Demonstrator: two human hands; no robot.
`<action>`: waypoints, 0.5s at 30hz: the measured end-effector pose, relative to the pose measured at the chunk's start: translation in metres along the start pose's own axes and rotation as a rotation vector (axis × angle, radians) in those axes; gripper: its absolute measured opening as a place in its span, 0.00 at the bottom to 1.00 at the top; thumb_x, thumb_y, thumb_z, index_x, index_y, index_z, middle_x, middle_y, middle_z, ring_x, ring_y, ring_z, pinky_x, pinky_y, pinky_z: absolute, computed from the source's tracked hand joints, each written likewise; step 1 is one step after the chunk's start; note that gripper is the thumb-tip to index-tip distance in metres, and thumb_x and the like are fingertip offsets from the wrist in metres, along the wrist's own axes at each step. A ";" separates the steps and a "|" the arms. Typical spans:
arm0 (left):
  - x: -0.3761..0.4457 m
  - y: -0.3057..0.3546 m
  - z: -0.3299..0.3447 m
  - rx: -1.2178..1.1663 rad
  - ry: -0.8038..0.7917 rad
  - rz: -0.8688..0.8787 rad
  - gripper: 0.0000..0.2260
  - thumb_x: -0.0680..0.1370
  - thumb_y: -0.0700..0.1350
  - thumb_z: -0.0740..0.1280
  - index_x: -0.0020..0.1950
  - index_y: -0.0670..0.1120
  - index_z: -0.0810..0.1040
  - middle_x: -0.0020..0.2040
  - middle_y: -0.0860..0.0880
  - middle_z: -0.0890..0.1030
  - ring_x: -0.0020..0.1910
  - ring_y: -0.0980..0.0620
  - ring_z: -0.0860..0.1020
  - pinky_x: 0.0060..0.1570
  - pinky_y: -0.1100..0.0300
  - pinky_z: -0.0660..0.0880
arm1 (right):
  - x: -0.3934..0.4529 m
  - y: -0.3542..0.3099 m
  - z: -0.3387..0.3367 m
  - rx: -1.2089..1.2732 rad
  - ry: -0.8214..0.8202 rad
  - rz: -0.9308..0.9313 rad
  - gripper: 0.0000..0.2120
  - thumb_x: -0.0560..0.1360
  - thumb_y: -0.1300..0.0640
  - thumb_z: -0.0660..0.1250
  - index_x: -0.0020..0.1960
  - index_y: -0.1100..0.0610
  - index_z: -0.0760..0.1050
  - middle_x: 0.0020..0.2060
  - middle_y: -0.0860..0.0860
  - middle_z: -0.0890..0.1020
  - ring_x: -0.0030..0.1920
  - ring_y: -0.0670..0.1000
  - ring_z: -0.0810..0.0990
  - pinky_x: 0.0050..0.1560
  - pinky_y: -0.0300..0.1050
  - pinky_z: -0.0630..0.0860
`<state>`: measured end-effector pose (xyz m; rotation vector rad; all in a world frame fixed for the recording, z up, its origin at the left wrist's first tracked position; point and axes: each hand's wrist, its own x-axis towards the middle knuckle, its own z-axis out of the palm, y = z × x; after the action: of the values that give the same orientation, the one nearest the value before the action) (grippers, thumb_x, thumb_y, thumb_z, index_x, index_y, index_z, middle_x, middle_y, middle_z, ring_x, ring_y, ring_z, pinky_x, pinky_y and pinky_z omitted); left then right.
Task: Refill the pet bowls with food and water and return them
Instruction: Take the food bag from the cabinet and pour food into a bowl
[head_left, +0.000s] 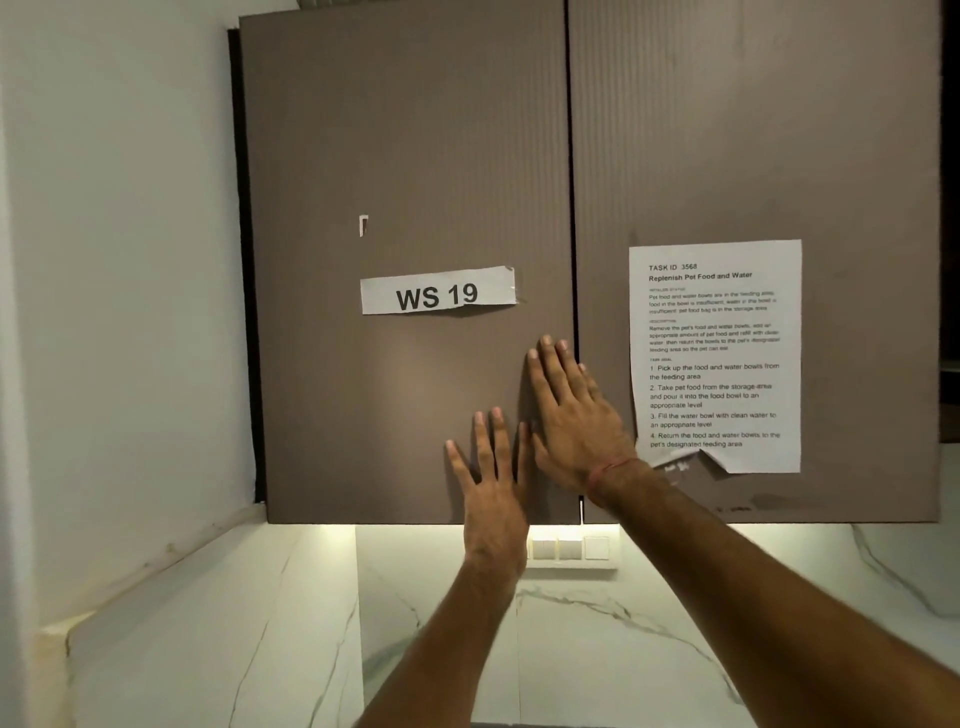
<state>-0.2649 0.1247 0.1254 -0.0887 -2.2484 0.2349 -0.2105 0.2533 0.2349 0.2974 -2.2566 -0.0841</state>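
Nearest to me lay the marble counter (291, 639), bare where I could see it, and both forearms rose over it toward the brown cabinet, which I take as my landmark. My left hand (493, 483) was spread flat, fingers fanned, against the lower part of the left cabinet door (405, 156). My right hand (571, 415) was likewise open and flat, higher and just beside the seam between the two doors, its wrist crossing in front of the right cabinet door (753, 130). Neither hand held anything.

On the left door, above my hands, was a paper label reading WS 19 (437, 292); on the right door hung a printed task sheet (717, 358), torn at its lower edge. Below the cabinet, on the back wall, sat a row of switches (569, 549).

The pet bowls were nowhere in view, nor was any food or water. I judged the doors stiff, light and handle-free, so I would hook fingertips under the bottom edge near the seam. The bowls, once found, I would expect to lift by the rim, kept level when wet.
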 end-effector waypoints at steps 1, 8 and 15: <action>-0.001 0.000 -0.001 -0.013 0.000 -0.001 0.67 0.73 0.74 0.72 0.84 0.43 0.25 0.85 0.33 0.30 0.82 0.25 0.29 0.77 0.19 0.43 | -0.001 0.000 0.000 0.005 0.011 0.000 0.41 0.88 0.40 0.51 0.87 0.55 0.30 0.85 0.55 0.29 0.86 0.56 0.29 0.88 0.55 0.38; -0.033 -0.013 -0.023 -0.149 0.106 0.019 0.72 0.67 0.66 0.82 0.86 0.43 0.31 0.87 0.36 0.35 0.86 0.29 0.36 0.77 0.19 0.49 | -0.027 -0.015 -0.005 0.069 0.239 -0.033 0.36 0.90 0.46 0.53 0.89 0.58 0.39 0.88 0.54 0.36 0.87 0.54 0.34 0.87 0.52 0.40; -0.085 -0.040 -0.062 -0.283 0.204 -0.001 0.71 0.66 0.61 0.85 0.89 0.47 0.35 0.89 0.41 0.39 0.88 0.35 0.39 0.76 0.21 0.58 | -0.068 -0.047 -0.043 0.141 0.440 -0.153 0.31 0.89 0.50 0.55 0.88 0.63 0.53 0.89 0.57 0.51 0.89 0.56 0.47 0.87 0.60 0.54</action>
<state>-0.1624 0.0819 0.1076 -0.2502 -2.0644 -0.0912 -0.1269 0.2257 0.2050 0.5113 -1.8038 0.0564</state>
